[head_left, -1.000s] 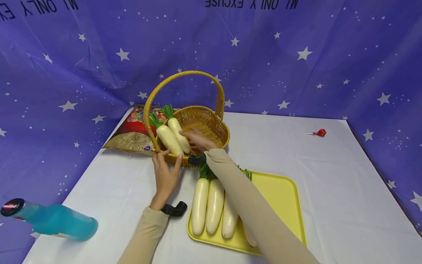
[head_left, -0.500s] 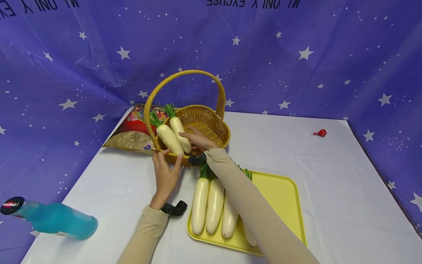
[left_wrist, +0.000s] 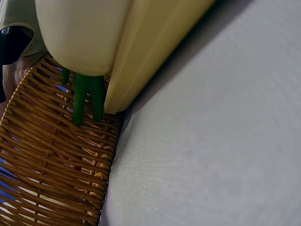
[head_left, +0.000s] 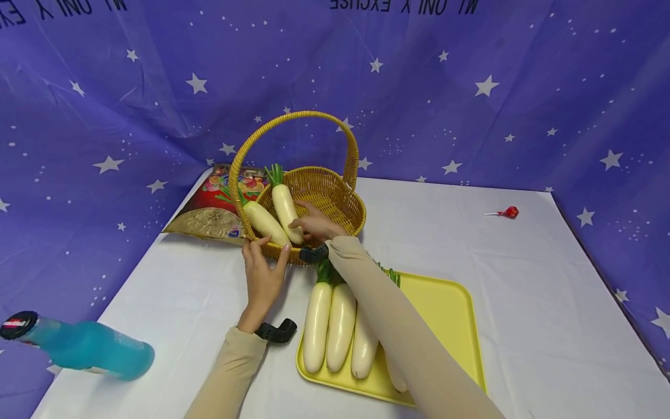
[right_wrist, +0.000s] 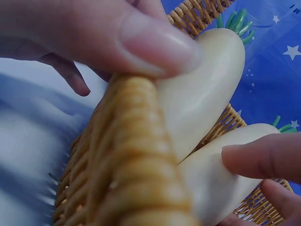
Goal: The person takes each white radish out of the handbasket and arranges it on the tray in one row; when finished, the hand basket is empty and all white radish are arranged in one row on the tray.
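Note:
Two white radishes with green leaf tops lie in the wicker basket (head_left: pixel 335 203). The left radish (head_left: pixel 266 223) leans on the basket's left side, its leaves poking out past the handle. Beside it, the right radish (head_left: pixel 284 206) stands steeper. My left hand (head_left: pixel 263 279) grips the basket's near rim, its thumb over the edge by the left radish in the right wrist view. My right hand (head_left: pixel 318 224) reaches inside and holds the right radish near its lower end, thumb on top; its other fingers are partly hidden.
Several white radishes (head_left: pixel 317 329) lie on a yellow tray (head_left: pixel 445 314) below the basket, partly under my right forearm. A red and gold bag (head_left: pixel 209 209) lies left of the basket. A blue bottle (head_left: pixel 99 349) is at the front left, a red lollipop (head_left: pixel 509 212) far right.
The left radish has tipped left, its leaves swinging out over the bag. The right radish's top has shifted right, and my right thumb has slid down it. My left hand stays put.

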Action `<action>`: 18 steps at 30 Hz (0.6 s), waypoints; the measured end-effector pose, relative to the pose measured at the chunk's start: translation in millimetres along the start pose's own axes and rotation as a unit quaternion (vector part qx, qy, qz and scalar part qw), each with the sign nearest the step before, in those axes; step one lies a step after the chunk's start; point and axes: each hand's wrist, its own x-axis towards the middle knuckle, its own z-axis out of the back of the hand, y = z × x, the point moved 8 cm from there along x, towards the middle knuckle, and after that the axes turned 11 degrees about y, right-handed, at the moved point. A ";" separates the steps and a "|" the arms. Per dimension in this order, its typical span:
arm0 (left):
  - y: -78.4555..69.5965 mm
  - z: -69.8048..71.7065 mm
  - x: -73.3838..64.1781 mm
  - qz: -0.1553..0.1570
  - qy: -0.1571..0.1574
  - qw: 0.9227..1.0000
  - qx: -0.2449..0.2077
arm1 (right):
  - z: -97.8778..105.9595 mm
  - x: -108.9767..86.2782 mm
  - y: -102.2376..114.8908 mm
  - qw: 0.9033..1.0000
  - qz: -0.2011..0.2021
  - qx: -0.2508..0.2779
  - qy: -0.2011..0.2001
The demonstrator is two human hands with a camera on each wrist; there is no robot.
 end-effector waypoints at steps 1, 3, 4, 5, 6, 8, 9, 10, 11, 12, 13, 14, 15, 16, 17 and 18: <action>-0.1 -0.1 0.2 0.000 0.001 1.000 -0.001 | 0.2 0.2 0.1 1.000 0.001 0.000 0.000; -0.4 0.0 0.5 0.000 0.001 1.000 -0.001 | 0.3 0.4 0.6 1.000 0.003 0.000 0.000; -0.5 0.2 0.5 0.000 0.001 1.000 -0.002 | 0.3 0.6 0.6 1.000 0.003 0.002 0.000; -0.5 0.4 0.5 -0.001 0.000 1.000 -0.002 | 0.3 0.8 0.7 1.000 0.004 0.001 0.001; -0.5 0.5 0.5 -0.001 0.000 1.000 -0.002 | 0.3 0.7 1.0 1.000 0.005 0.001 0.001; -0.7 1.0 0.4 -0.003 -0.002 1.000 -0.002 | 0.2 0.9 1.3 1.000 0.006 0.002 0.001; -0.6 1.0 0.5 -0.004 -0.002 1.000 -0.001 | 0.3 1.0 1.6 1.000 0.007 0.003 0.001; -0.6 1.1 0.5 -0.004 -0.002 1.000 -0.001 | 0.4 1.0 1.8 1.000 0.009 0.004 0.001; -0.6 1.1 0.5 -0.005 -0.002 1.000 0.000 | 0.2 1.1 2.3 1.000 0.012 0.006 0.002; -0.4 1.0 0.7 -0.005 -0.002 1.000 0.000 | 0.3 0.9 2.5 1.000 0.014 0.007 0.002; -0.2 1.0 0.8 -0.006 -0.002 1.000 0.001 | 0.4 1.0 2.6 1.000 0.017 0.011 0.001; -0.1 0.8 0.8 -0.006 -0.001 1.000 0.001 | 0.4 0.9 3.0 1.000 0.021 0.016 0.002; 0.2 0.6 0.9 -0.005 -0.001 1.000 0.002 | 0.4 0.5 3.2 1.000 0.025 0.018 0.003; 0.4 0.4 0.7 -0.003 0.000 1.000 0.002 | 0.2 0.2 3.5 0.999 0.029 0.020 0.005; 0.7 0.2 0.5 -0.002 0.001 1.000 0.003 | -0.1 -0.3 3.9 0.999 0.033 0.020 0.007; 0.8 0.0 0.2 0.000 0.003 1.000 0.003 | -0.1 -0.9 4.2 0.999 0.036 0.020 0.008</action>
